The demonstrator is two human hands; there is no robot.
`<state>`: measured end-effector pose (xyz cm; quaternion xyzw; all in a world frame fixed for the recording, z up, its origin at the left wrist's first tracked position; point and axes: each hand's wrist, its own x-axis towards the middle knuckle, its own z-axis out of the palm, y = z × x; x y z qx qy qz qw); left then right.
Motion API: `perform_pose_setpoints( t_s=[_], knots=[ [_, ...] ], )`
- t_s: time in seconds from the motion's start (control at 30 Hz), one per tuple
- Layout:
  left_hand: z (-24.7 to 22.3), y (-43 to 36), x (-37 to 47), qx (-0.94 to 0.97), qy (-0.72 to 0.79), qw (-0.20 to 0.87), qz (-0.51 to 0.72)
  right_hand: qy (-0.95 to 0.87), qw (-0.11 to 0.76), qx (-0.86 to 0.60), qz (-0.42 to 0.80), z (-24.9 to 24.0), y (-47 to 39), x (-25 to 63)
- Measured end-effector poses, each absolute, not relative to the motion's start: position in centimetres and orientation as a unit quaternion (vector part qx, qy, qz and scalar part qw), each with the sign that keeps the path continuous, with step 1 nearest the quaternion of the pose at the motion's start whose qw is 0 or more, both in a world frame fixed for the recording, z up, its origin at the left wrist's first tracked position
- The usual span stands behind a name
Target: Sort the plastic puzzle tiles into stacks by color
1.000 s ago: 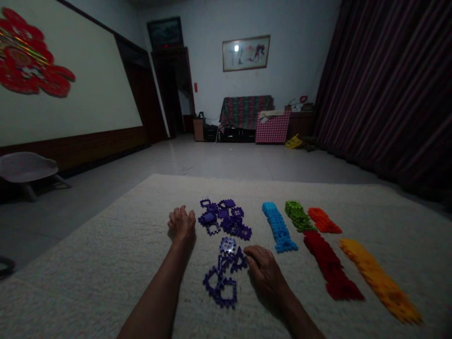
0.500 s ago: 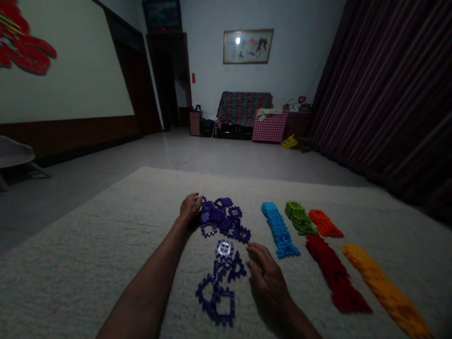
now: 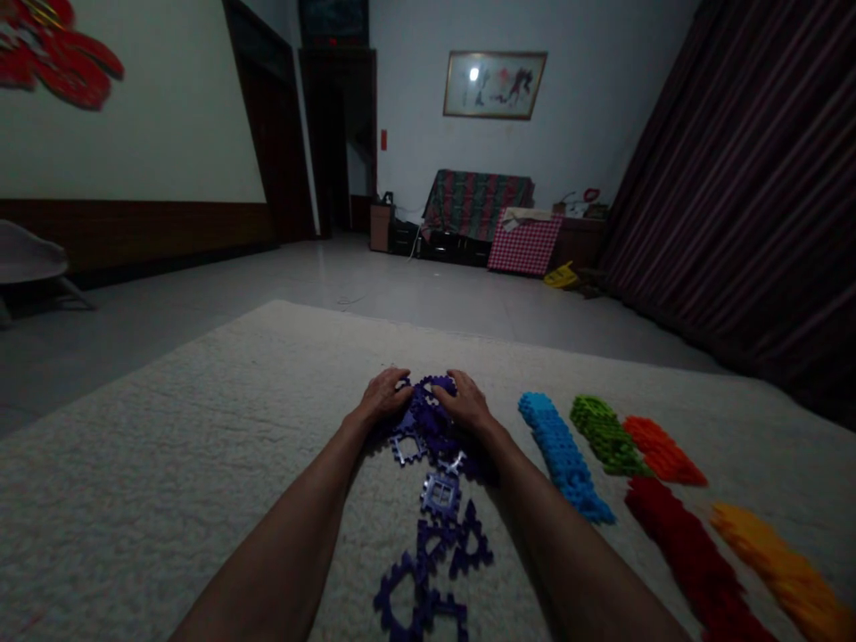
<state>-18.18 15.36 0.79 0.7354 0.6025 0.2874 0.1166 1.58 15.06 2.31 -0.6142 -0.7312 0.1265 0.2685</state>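
Note:
A pile of purple toothed interlocking plastic pieces point(image 3: 432, 419) lies on the pale rug. Around its far left side curves my left hand point(image 3: 388, 392), thumb and fingers apart and touching the pieces. My right hand point(image 3: 466, 399) cups the far right side in the same way, its thumb over the pile. Part of the pile is hidden under both hands. Nearer me, a square windowed purple piece point(image 3: 440, 495) lies flat. Below it are a triangular purple piece point(image 3: 472, 541) and several open-framed purple pieces point(image 3: 401, 599), some overlapping.
To the right lie rows of similar pieces: blue point(image 3: 562, 459), green point(image 3: 605, 432), orange point(image 3: 664, 448), dark red point(image 3: 688, 553) and yellow point(image 3: 779, 562). The rug point(image 3: 234, 428) ends at a tiled floor point(image 3: 401, 281). A chair point(image 3: 30, 254) stands at the left.
My right hand has moved forward from beside the near pieces to the pile's right side. My left hand stays at the pile's far left. The view has shifted slightly.

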Motion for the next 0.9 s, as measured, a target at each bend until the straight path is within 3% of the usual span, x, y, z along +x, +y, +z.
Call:
perform_pose_setpoints(
  t_s=[0.13, 0.37, 0.5, 0.67, 0.9],
  knots=[
    [1.6, 15.2, -18.6, 0.730, 0.598, 0.140, 0.298, -0.770, 0.216, -0.587, 0.127, 2.0, 15.5, 0.8],
    [2.1, 15.3, -19.5, 0.734, 0.554, 0.225, 0.322, -0.831, 0.215, -0.488, 0.157, 1.9, 12.0, -1.0],
    [1.9, 15.1, -20.0, 0.718, 0.543, 0.279, 0.334, -0.779, 0.280, -0.503, 0.248, 3.1, 11.3, 0.2],
    [1.4, 14.9, -20.2, 0.674, 0.544, 0.359, 0.348, -0.704, 0.340, -0.586, 0.214, 3.0, 10.0, 4.1],
    [2.0, 14.3, -19.8, 0.685, 0.505, 0.429, 0.304, -0.672, 0.386, -0.574, 0.263, 1.6, 7.3, 4.4]
  ],
)
